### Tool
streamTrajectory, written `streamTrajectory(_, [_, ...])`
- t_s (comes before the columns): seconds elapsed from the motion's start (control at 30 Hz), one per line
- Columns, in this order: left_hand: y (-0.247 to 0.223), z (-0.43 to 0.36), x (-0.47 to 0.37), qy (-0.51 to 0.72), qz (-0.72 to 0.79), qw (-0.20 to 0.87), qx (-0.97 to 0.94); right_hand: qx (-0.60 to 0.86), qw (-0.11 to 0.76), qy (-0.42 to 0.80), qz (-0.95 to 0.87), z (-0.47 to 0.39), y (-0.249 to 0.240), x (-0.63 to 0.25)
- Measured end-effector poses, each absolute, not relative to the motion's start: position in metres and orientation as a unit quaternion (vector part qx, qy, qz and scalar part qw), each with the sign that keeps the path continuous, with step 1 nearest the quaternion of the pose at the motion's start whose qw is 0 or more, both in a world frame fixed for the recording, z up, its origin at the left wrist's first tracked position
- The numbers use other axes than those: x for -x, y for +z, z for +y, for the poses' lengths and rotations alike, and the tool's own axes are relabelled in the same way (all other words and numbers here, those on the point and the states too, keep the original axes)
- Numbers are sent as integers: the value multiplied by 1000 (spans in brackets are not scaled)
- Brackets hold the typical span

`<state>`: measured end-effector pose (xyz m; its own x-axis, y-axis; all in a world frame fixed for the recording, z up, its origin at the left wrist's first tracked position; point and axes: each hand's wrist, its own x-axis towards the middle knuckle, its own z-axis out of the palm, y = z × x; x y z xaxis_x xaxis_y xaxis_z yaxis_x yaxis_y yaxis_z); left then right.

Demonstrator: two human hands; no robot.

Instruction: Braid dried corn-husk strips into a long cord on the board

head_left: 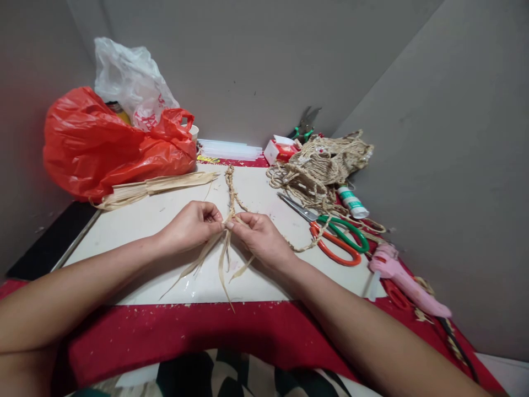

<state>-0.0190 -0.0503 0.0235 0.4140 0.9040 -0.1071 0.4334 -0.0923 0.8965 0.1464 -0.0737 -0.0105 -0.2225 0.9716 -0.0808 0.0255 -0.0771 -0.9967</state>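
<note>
With left hand (199, 223) and right hand (262, 237) pinching a braided plant-fibre cord (230, 190)

Pinching with thumb and fingertips on both sides, almost meeting at the braid's lower end, near the middle of a white board (136, 273). Bounded in front by the board's near edge and red cloth (165, 331), and at the back by grey wall. Roomiest to the left, across white surface as far as a black slab (53, 240) and, farther back, a bundle of dry husk strips (161, 186) beside a red plastic bag (99, 149). Tighter to the right: crowded by scissors (316, 220) near the right hand, coiled rope (330, 160) behind them, and a pink glue gun (407, 281) by the board's right corner.

Running lengthwise away from the body, roughly square to the board's near edge. Pointing its thick, knobbly end at the back edge; fanning out below the fingertips into loose strips (221, 270) toward the body, by one tip past the near edge. Joined on its right by a thinner cord, slanting toward the right hand.
</note>
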Motion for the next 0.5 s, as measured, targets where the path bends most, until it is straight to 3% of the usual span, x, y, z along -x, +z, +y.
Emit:
streamTrajectory(0.2, [21,-48,19,237,479,534,-656,492,399,538,-556,-76,-9,-146])
streamTrajectory(0.5, [39,-65,15,337,417,497,-683,487,399,596,-498,-71,-15,-145])
